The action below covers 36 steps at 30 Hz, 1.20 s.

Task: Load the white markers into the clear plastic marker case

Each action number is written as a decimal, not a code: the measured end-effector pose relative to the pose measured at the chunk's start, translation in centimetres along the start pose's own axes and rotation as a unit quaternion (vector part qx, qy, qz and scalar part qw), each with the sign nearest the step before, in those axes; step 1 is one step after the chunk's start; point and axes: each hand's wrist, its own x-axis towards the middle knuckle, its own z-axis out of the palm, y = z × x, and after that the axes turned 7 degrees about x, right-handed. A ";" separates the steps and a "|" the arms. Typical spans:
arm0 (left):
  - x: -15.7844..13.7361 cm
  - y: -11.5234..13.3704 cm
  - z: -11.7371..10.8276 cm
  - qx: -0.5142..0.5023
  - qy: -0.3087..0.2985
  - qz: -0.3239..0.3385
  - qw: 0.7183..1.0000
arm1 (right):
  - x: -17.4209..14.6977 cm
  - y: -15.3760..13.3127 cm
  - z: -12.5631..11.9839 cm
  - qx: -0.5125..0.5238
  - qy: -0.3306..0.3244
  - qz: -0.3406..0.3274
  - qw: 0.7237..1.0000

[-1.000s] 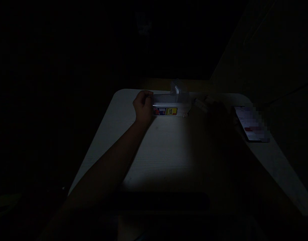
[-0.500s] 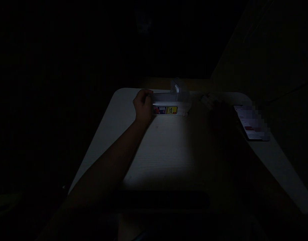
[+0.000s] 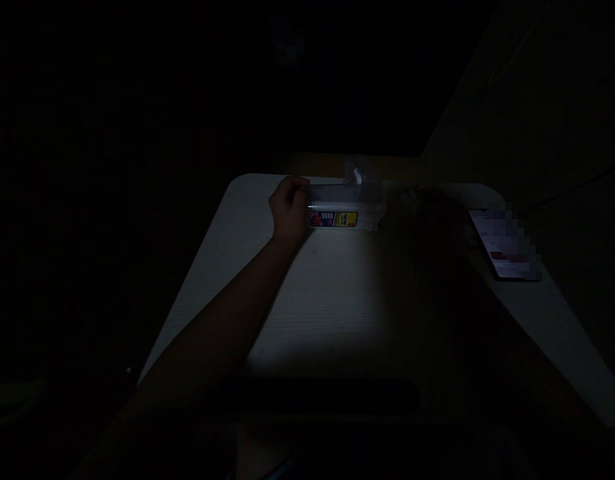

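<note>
My left hand (image 3: 289, 210) is closed around the left end of a clear plastic box (image 3: 370, 210), which lies on the table. Its front carries a yellow and purple label (image 3: 332, 219), and a transparent flap or lid (image 3: 356, 175) stands up at its right end. To the right of the box, my right hand (image 3: 440, 217) is deep in shadow over the table. Some small pale shapes show at its fingertips, too dim to name. Whether its fingers grip anything is hidden by the dark.
The pale table (image 3: 332, 287) has rounded corners, and a shadow covers its right middle. A phone-like device with a lit screen (image 3: 505, 250), partly blurred out, lies near the right edge. A dark slot or bar (image 3: 327, 396) runs along the near edge. The surroundings are nearly black.
My left hand and the box appear very slightly farther right. My right hand has shifted a little, and the pale shapes by its fingers show less.
</note>
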 end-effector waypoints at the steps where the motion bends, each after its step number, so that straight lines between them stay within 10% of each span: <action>1: 0.0 0.0 0.0 0.005 -0.002 -0.001 1.000 | 0.0 -0.8 0.0 0.026 -0.014 -0.033 0.999; 6: 0.0 0.1 0.0 -0.010 -0.010 -0.004 1.000 | -0.5 -3.3 0.8 0.107 -0.092 -0.042 0.989; 36: -0.3 0.5 0.1 -0.071 -0.076 0.003 0.995 | -0.4 -2.8 1.1 0.236 -0.050 0.027 0.970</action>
